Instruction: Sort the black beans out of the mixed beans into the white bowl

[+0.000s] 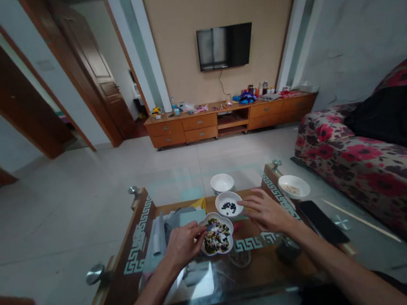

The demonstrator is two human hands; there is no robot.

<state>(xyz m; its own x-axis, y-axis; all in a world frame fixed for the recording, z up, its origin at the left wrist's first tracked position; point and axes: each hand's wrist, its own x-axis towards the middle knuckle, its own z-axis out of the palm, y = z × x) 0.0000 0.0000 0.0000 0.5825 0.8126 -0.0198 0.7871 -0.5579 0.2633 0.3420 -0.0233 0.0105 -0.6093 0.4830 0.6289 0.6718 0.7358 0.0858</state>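
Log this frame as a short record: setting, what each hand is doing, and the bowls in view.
setting: living room, glass coffee table, floral sofa
left hand: at the rim of the mixed-bean bowl, pinching something small
right hand: beside the bowl of dark beans, fingers spread, holding nothing visible
other bowls: empty white bowl; bowl of pale bits
also on table: black phone

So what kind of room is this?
Most likely a living room at home: a TV hangs on the wall above a long wooden cabinet, and a flowery sofa stands beside a glass table.
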